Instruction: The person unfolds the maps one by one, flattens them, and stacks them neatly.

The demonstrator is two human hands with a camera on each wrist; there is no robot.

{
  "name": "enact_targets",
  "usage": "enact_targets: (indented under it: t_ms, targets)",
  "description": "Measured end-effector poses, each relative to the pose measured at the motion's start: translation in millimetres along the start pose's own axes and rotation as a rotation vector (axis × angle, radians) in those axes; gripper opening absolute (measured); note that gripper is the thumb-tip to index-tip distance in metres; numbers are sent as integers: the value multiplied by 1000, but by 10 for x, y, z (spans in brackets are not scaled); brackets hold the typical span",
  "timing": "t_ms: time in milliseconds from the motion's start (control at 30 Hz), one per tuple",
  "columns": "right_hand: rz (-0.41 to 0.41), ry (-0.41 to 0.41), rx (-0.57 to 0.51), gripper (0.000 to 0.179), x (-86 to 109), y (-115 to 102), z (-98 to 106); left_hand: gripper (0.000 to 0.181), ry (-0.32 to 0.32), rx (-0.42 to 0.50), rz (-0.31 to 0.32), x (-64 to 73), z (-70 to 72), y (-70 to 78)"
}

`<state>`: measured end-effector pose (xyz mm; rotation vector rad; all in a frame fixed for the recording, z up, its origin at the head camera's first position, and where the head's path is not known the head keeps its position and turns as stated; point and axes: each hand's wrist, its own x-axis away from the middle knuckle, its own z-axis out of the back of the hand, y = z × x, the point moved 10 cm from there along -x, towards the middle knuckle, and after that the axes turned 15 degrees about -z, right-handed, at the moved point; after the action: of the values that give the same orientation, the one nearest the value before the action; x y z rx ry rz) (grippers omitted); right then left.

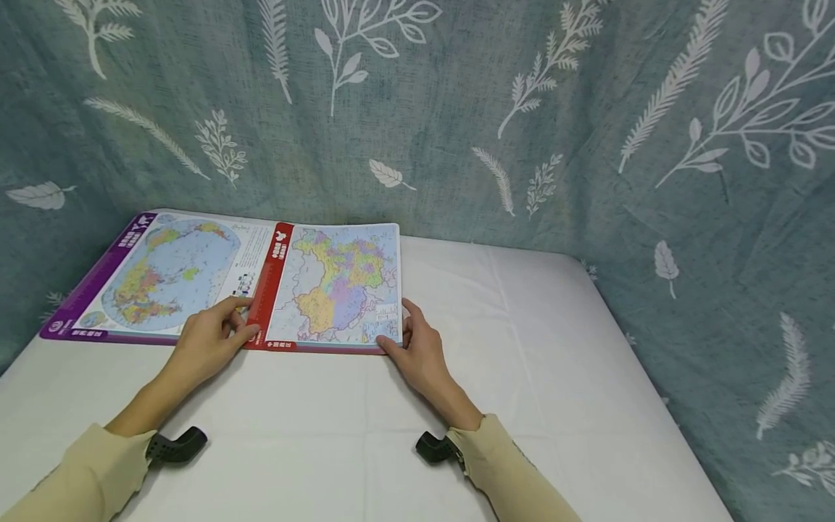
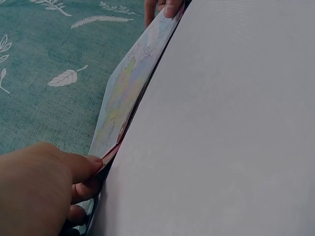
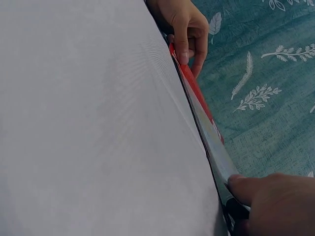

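Note:
A red-edged map sheet (image 1: 342,286) lies at the back of the white table, upside down to me, with its red strip on the left. My left hand (image 1: 207,339) pinches its near left corner, thumb over the red strip and fingers beneath, as the left wrist view shows. At the near right corner my right hand (image 1: 420,355) grips the same sheet, thumb on top and fingers at the side edge. Left of it lies a purple-edged world map (image 1: 176,279), partly overlapped by the red strip and my left hand.
The white-covered table (image 1: 522,348) stretches forward and to the right. Behind it and along the sides hangs a green curtain (image 1: 450,174) with white leaf prints. Dark wrist devices (image 1: 177,445) sit at both sleeve cuffs.

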<state>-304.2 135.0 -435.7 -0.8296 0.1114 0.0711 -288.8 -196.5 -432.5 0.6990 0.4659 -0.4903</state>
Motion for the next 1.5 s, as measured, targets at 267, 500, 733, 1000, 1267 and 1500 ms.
enact_targets:
  t_ms: [267,500,733,1000,1267,1500]
  targets:
    - [-88,38,-50,56,-9,79,42,41,-16,10,19,48,24,-40]
    - [-125,124,-29,44,-15,190,198,40,-7,7,10,39,12,-61]
    - [-152,151,-10,40,-24,335,341,40,-11,10,15,33,-12,-68]
    - [-198,194,10,36,-30,505,546,40,-19,21,23,12,-22,-44]
    - [-262,248,33,34,-64,774,803,39,-15,21,22,-3,-32,-51]
    - [-273,300,37,31,-71,947,1003,39,-19,26,28,-1,-25,-62]
